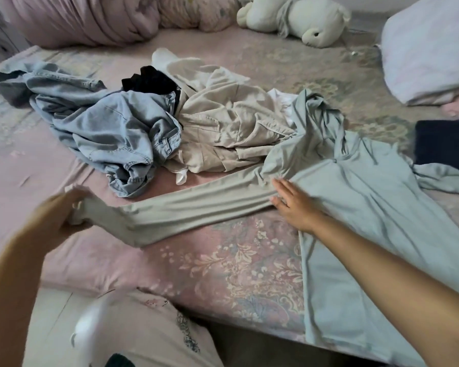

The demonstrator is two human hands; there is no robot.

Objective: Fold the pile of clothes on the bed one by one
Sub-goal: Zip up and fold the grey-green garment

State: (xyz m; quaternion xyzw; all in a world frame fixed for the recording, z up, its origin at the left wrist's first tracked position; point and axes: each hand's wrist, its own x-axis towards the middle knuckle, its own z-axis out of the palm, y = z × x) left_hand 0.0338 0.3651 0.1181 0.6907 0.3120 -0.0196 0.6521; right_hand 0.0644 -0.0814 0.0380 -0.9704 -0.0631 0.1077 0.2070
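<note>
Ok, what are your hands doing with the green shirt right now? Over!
Left hand grips sleeve cuff, pulled out straight. Right hand flat on green shirt. Unfolded pile behind, not blocking.

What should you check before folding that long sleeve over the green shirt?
1. Left hand grips the sleeve cuff: ok.
2. Right hand presses flat where the sleeve joins the pale green long-sleeved shirt: ok.
3. Sleeve pulled out straight: ok, with a few lengthwise creases.
4. Shirt body smooth: not ok; it is bunched near the collar.
5. Shirt clear of the pile: not ok; its top lies against the beige garment.
6. Other sleeve laid flat: cannot tell; it runs off to the right.
</note>
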